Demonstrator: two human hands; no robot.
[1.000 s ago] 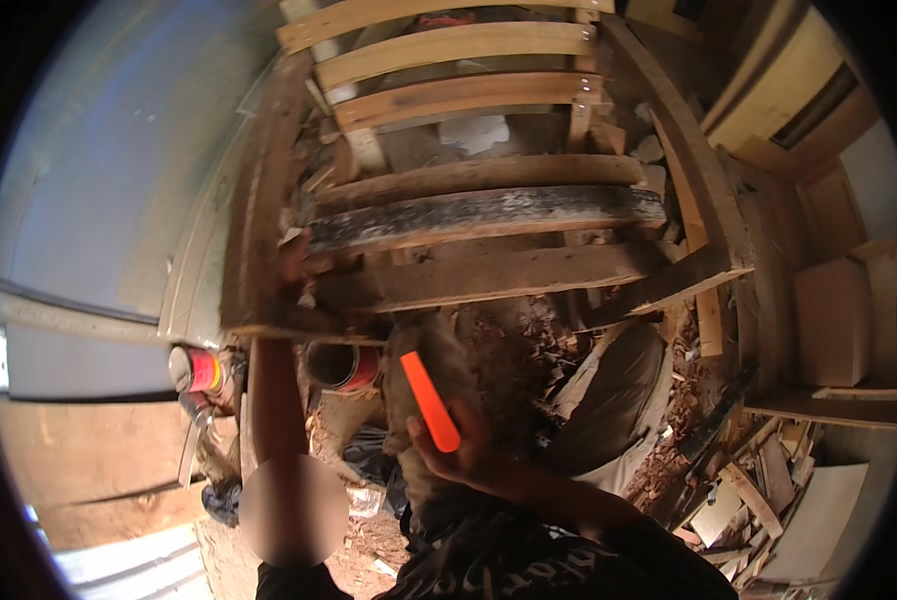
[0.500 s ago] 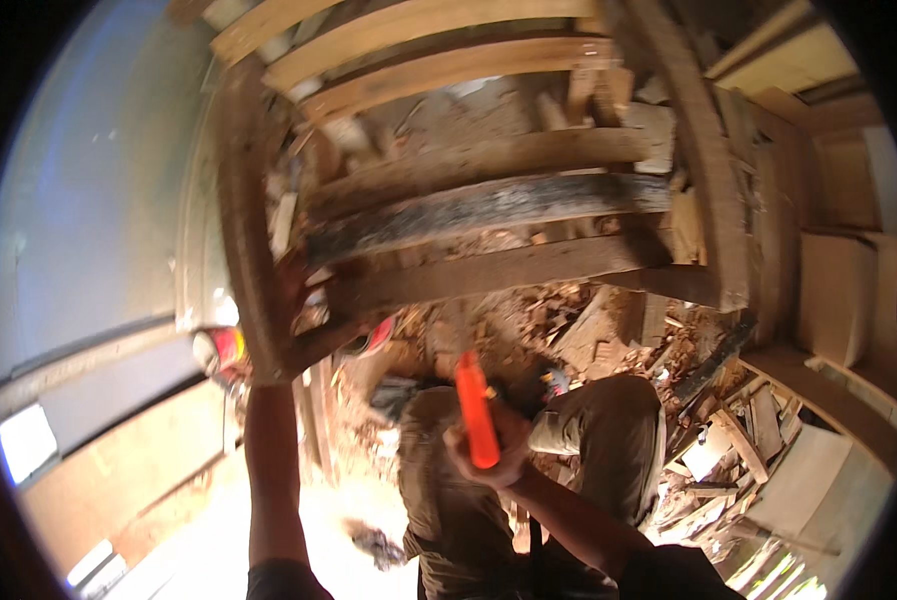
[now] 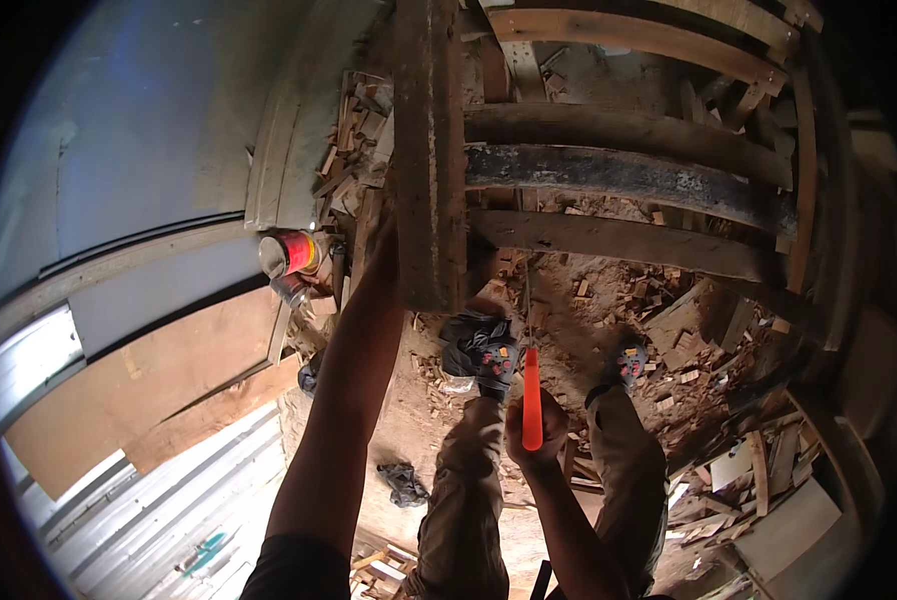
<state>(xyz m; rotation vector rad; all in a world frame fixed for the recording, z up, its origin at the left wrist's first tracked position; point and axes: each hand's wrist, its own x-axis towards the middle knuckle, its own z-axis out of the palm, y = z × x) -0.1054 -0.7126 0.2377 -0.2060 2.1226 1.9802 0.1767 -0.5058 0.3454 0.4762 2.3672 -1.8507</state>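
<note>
A wooden slatted frame (image 3: 618, 232) of rough boards stands in front of me, with a thick upright post (image 3: 430, 160) at its left. My left hand (image 3: 392, 252) reaches behind that post and grips it. The post hides most of the palm and fingers. Low between my knees, my right hand (image 3: 548, 432) is closed around the bright orange handle of a handsaw (image 3: 532, 400). Its thin blade points away from me, seen nearly edge-on, below the frame's nearest board and apart from the post.
Wood scraps and chips (image 3: 658, 300) litter the ground around my feet. A red and yellow can (image 3: 290, 253) lies by the wall at left, near a plywood sheet (image 3: 188, 370). Black plastic (image 3: 473, 340) lies by my left shoe. Boards (image 3: 783, 520) are piled at right.
My view has swung left, so the frame now sits further right and the post nearer the middle. My left hand still grips the post. My right hand still holds the handsaw, its handle now more upright.
</note>
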